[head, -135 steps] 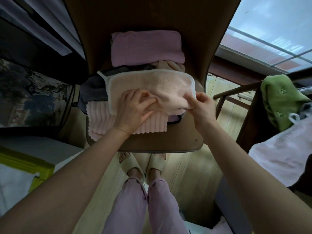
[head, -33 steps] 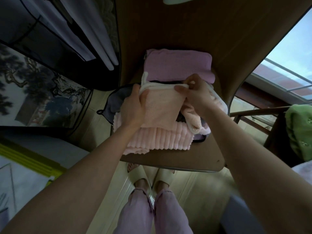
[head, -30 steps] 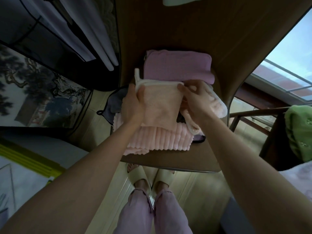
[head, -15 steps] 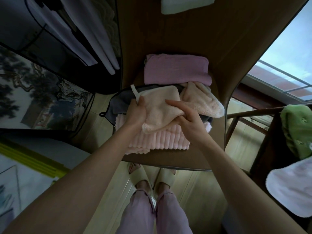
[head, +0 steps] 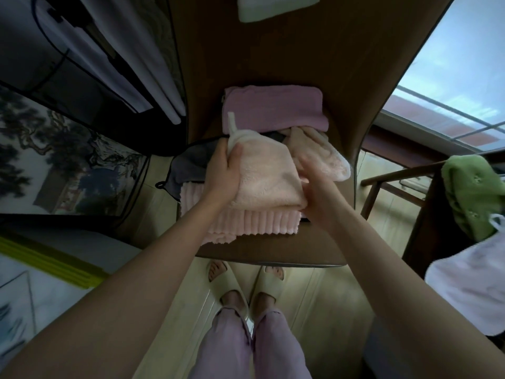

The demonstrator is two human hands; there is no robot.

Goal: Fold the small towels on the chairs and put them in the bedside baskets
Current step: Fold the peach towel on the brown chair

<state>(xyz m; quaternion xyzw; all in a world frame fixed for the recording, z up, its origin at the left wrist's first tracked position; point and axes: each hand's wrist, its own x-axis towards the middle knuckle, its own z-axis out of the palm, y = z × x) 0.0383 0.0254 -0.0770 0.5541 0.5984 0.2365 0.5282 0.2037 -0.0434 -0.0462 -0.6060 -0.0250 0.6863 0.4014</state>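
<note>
1. Fingers [head: 232, 162] of the left hand [head: 222, 175] are curled round the left edge of the peach towel [head: 266, 176], thumb on top.
2. The right hand [head: 318, 187] is pressed against the towel's right edge at 3 o'clock; whether its fingers are clamped cannot be told, owing to blur.
3. The peach towel is held folded over a ribbed pink towel [head: 246, 222] on the chair [head: 273, 250].
4. A mauve towel [head: 273, 108] is seen at 12 o'clock, and a crumpled towel [head: 325, 157] at 2 o'clock.
</note>
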